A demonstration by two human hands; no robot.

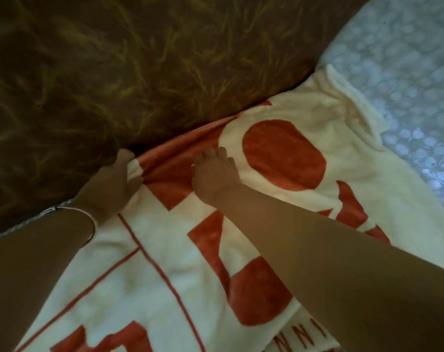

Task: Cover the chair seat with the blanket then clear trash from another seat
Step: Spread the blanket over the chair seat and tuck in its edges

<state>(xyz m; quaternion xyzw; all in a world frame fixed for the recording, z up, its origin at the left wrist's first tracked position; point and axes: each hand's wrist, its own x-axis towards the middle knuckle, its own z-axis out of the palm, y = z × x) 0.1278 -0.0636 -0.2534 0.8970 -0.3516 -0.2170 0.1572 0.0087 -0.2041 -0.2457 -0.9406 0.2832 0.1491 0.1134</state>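
The cream and orange blanket (149,280) lies spread over the seat, under both hands. The left hand (114,182) grips a fold of its edge, and these fingers (125,156) touch the brown backrest (139,72). The right hand (213,176) rests just beside, its fingers (221,152) curled down on the blanket; I cannot tell if they pinch it. Well below the fingers, small letters read "NNI", cut off.

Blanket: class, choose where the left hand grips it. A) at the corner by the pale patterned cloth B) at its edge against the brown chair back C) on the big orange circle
B: the left hand bunches the blanket at its edge, where it meets the brown chair back.
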